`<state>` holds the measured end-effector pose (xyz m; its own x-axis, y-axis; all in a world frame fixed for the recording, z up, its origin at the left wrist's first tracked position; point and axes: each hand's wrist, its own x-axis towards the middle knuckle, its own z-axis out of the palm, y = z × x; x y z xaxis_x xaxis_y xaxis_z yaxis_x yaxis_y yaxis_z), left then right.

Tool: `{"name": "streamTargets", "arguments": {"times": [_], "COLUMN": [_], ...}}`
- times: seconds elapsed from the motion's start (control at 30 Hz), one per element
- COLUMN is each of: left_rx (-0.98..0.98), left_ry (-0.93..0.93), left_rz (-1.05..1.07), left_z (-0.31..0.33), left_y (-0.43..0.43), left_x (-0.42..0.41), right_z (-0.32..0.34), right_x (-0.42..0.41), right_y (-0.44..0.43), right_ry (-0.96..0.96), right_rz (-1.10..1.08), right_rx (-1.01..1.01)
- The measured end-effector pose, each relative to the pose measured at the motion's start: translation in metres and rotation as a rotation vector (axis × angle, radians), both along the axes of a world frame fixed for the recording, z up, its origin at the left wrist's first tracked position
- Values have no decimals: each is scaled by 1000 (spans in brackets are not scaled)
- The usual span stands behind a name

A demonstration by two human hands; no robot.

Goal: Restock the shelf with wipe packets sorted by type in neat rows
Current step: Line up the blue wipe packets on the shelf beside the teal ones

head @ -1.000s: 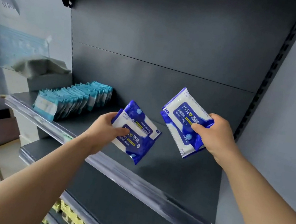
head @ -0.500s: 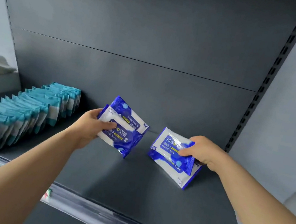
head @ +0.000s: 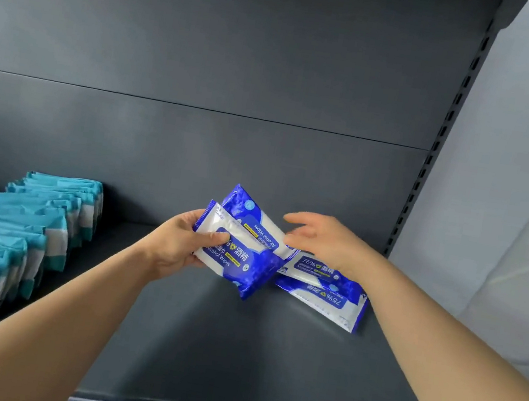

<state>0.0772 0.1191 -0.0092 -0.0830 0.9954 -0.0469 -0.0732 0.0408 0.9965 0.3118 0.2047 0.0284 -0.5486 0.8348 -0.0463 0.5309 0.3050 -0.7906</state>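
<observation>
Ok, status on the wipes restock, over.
Left hand grips two blue alcohol wipe packets. Right hand open beside them. Two more blue packets lie on the shelf, apart from the teal row. Nothing blocking.

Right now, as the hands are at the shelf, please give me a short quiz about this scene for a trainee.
1. True or false: the right hand grips a packet.
2. How many blue packets does the left hand hold?
3. On which side of the shelf does the teal row stand? A left, B right, C middle.
Key: 1 false; 2 two; 3 A.
</observation>
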Motion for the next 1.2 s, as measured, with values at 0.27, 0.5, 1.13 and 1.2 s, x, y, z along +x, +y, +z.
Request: {"name": "streamTargets", "arguments": {"times": [0.27,0.5,1.13,1.2], "left_rx": [-148,-58,96,118], "left_ry": [406,249,-137,-180], "left_rz": [-68,202,250,236], "left_z": [4,12,6,7], "left_y": [0,13,27,26], "left_x": [-28,-47,-6,-5], "right_z": [5,16,7,2], "right_x": [-25,-9,-46,-46], "right_y": [-5,7,7,3], "right_ry": [144,202,388,379], "right_rz": [-152,-218,-311,-201], "right_rx": [0,6,-49,-190]}}
